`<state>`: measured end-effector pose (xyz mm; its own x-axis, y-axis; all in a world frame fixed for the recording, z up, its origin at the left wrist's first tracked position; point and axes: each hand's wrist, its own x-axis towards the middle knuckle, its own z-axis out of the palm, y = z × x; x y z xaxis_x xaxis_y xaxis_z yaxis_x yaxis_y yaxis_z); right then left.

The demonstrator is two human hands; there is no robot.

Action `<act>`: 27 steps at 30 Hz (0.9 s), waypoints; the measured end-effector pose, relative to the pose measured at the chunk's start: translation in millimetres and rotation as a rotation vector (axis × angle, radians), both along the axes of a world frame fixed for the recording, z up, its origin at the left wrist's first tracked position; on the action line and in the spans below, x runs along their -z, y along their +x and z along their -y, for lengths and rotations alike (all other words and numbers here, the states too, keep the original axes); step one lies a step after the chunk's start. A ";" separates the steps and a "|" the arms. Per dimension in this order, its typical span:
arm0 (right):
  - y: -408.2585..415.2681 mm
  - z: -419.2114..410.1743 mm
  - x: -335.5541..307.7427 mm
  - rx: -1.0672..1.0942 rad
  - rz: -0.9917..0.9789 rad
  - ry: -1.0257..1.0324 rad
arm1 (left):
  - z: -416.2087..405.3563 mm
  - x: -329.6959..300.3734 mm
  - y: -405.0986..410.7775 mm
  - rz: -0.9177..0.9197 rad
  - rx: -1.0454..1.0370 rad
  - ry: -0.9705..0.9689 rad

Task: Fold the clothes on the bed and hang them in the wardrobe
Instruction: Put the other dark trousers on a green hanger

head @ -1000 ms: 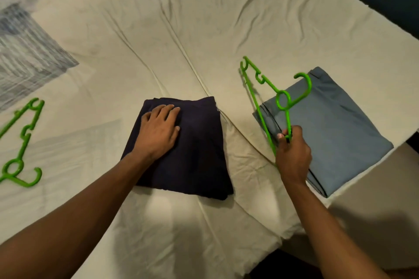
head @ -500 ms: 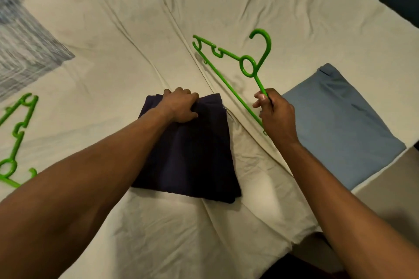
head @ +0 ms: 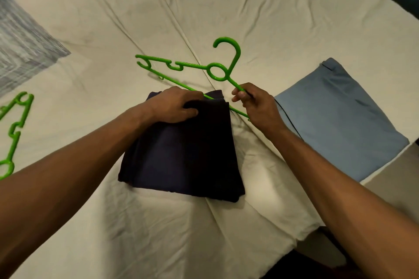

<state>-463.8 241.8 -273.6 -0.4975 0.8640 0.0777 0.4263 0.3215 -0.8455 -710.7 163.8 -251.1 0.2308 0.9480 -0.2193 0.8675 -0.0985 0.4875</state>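
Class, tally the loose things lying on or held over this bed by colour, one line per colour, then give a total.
Green: 2, the hanger being held and the hanger lying at the left edge
Dark navy: 1, the folded garment
Light blue: 1, the folded garment
Total: 4

head cam, wide-angle, looks fwd & down, close over bed (head: 226,7), one view only

Both forearms bare, reaching forward from the lower corners and converging toward centre. Left hand (head: 174,106) palm-down, fingers curled over and thumb tucked beneath a grasped edge. Right hand (head: 256,106) knuckles up, thumb and fingers pinching a thin bar.
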 end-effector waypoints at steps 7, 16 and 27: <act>-11.5 18.5 -3.5 -0.173 0.014 -0.038 | -6.6 -0.2 7.5 -0.095 -0.111 0.057; -12.1 31.6 9.8 -0.148 0.035 -0.098 | 9.1 -8.2 -28.9 -0.617 -0.123 -0.152; -22.8 32.5 0.1 -0.269 0.027 -0.144 | 79.5 41.4 -32.2 -0.367 -0.571 0.361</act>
<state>-486.6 209.4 -273.7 -0.7099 0.7023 -0.0528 0.3655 0.3033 -0.8800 -742.9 84.3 -292.5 -0.3435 0.9257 0.1585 0.9317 0.3147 0.1815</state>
